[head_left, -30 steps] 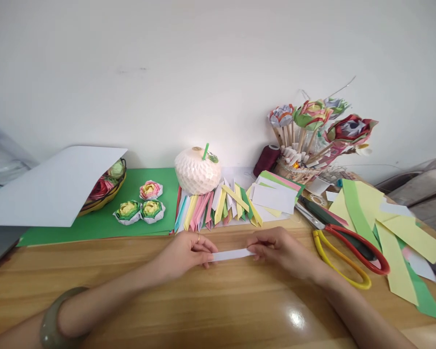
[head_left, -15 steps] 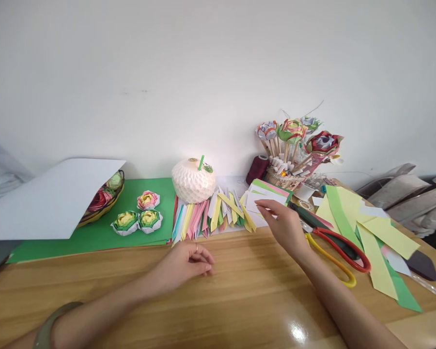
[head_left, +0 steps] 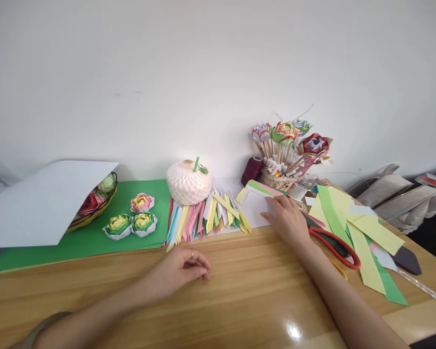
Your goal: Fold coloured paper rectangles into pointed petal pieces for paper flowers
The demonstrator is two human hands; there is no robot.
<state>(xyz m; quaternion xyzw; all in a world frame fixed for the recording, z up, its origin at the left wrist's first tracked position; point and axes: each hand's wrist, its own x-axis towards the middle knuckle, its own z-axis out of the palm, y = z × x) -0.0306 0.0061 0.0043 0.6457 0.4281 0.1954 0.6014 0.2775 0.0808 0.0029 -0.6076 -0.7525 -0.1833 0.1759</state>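
My right hand (head_left: pixel 288 220) reaches over the right side of a stack of coloured paper pieces (head_left: pixel 257 189), beside the red and yellow scissors (head_left: pixel 339 247). Its thumb and fingers are apart, with the fingertips on or just over the stack; no lifted paper shows. My left hand (head_left: pixel 191 266) hovers over the wooden table (head_left: pixel 218 300), fingers loosely curled and apart from the thumb, with nothing in it. Just beyond it lies a row of folded paper strips (head_left: pixel 194 220) in pink, yellow, white and green.
A white textured round ornament (head_left: pixel 189 183) stands behind the strips. Three paper flowers (head_left: pixel 143 223) sit on green sheets (head_left: pixel 131 245) at left, near a basket partly under white paper (head_left: pixel 51 203). At right are a flower basket (head_left: pixel 279 182), a maroon thread spool (head_left: pixel 252 169) and cut paper strips (head_left: pixel 366 257).
My right hand has moved right and down onto the paper stack, its fingers spread more. My left hand has hardly moved. The whole view has shifted slightly.
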